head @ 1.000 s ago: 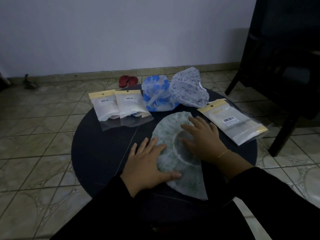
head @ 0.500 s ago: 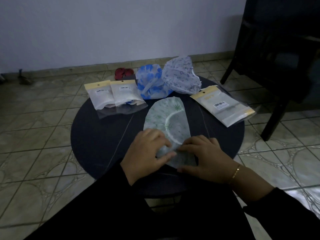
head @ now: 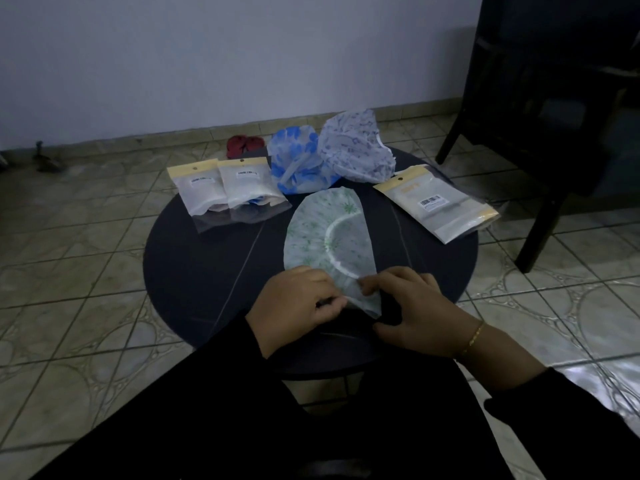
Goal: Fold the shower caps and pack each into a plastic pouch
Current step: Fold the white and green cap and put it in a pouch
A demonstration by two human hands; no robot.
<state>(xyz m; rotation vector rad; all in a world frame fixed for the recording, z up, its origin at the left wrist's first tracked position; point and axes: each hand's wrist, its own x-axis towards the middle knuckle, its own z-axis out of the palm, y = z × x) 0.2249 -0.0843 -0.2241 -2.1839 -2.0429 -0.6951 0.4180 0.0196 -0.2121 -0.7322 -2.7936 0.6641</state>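
Hands meet at the near end of a green-printed shower cap point(head: 329, 233) that lies folded into a half-round shape on a dark round table point(head: 207, 271); the left hand point(head: 298, 303) has its fingers curled over the cap's near left corner, thumb and fingers nipping the thin film; the right hand point(head: 412, 303) has its fingertips bent down onto the near right edge of the same cap, thumb spread toward the table's near rim, and appears to grasp the edge too, though the fold under the fingers is hidden; a thin gold bracelet point(head: 472, 339) sits on the right wrist, and dark sleeves cover both forearms.

The cap's curved side faces left and its straight folded edge runs along the right; its far tip points toward two unfolded caps at the far side of the table: a blue-flowered shower cap point(head: 298, 164), crumpled, and just right of it, touching, a pale patterned shower cap point(head: 356, 147).

Far left on the table lie two filled pouches point(head: 228, 190) side by side, yellow header strips at their far ends, their edges overlapping; at the right lies an empty pouch point(head: 436, 206) with a barcode label, tilted, one corner hanging past the table's rim.

On the tiled floor point(head: 76, 244) beyond the table is a pair of red sandals point(head: 242, 145), near the wall; a dark chair point(head: 540, 116) stands at the far right.
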